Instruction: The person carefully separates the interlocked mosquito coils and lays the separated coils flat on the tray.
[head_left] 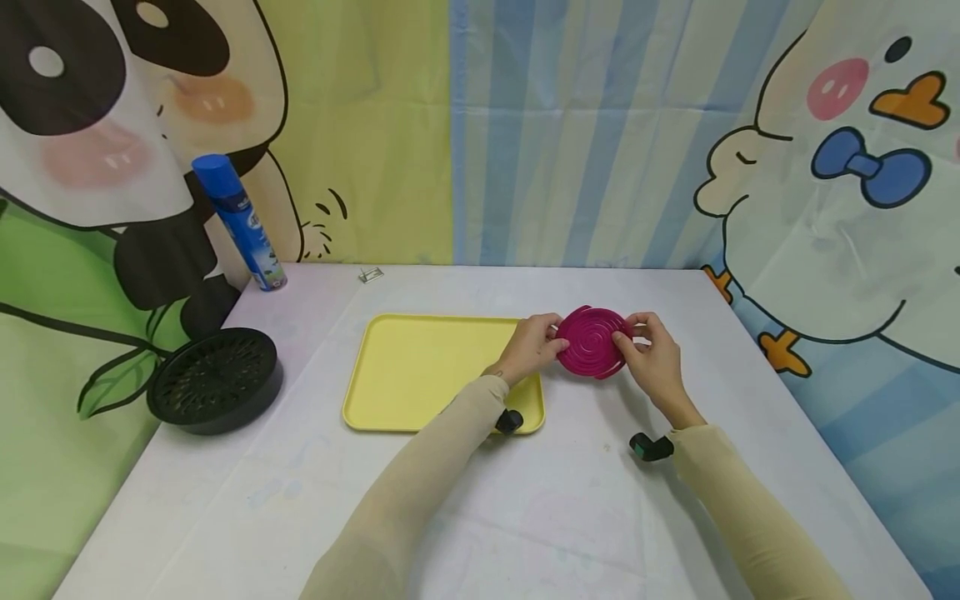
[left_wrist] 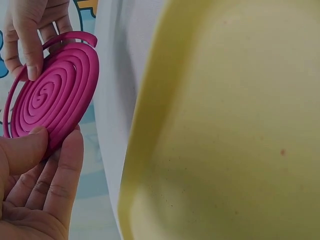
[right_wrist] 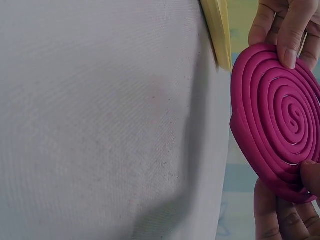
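Note:
A magenta mosquito coil (head_left: 592,342), a flat spiral that looks like two nested coils, is held up over the table to the right of a yellow tray (head_left: 420,367). My left hand (head_left: 528,346) pinches its left edge between thumb and fingers. On the opposite edge, my right hand (head_left: 654,357) grips with thumb and fingers. In the left wrist view, an outer strand of the coil (left_wrist: 55,90) stands slightly apart from the rest near the right hand (left_wrist: 35,30). The right wrist view shows the coil (right_wrist: 272,120) tilted, with its spiral centre visible.
A round black holder (head_left: 217,379) with a slotted top sits at the table's left edge. Behind it stands a blue spray can (head_left: 243,225). One small metal stand (head_left: 371,274) lies near the back edge. Printed curtains (head_left: 585,133) hang behind the white table (head_left: 525,517).

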